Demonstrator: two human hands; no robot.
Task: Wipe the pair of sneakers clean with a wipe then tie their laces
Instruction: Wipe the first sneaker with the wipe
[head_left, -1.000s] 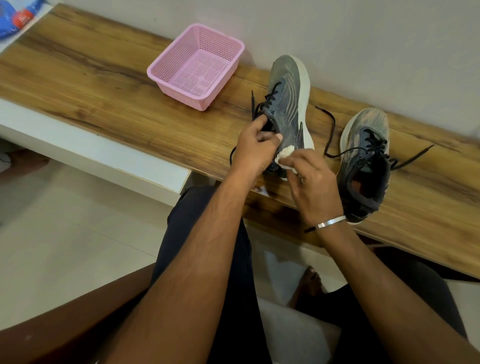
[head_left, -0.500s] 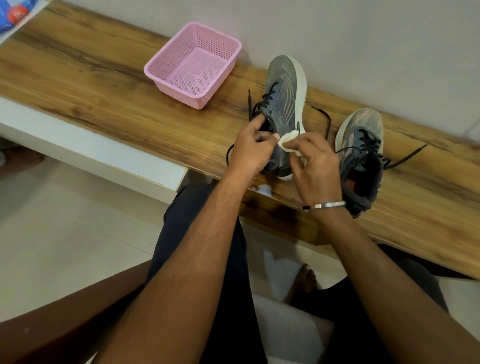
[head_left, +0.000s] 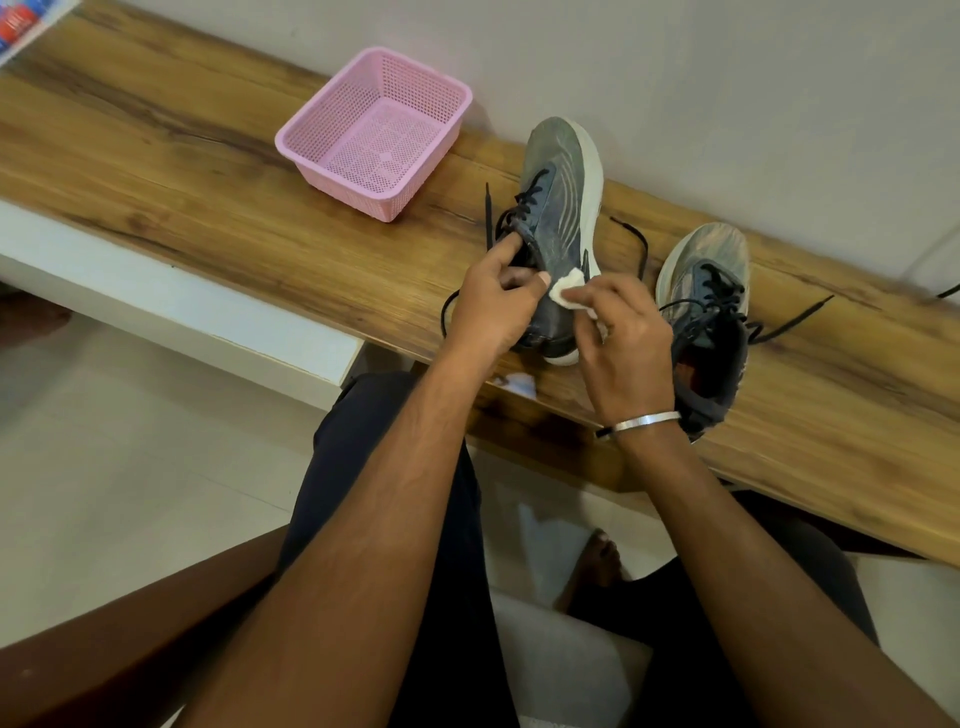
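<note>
Two hands busy: our left hand (head_left: 493, 306) grips the tilted sneaker (head_left: 558, 228), our right hand (head_left: 623, 338) pinches the wipe (head_left: 723, 285), and hard rubbing could topple it.

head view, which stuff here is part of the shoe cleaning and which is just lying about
Part of the job:
- sneaker being wiped, gripped by left hand
- white wipe pinched in right hand
- second sneaker, laces untied

Just lying about:
- pink basket
- small white scrap at the bench edge
</note>
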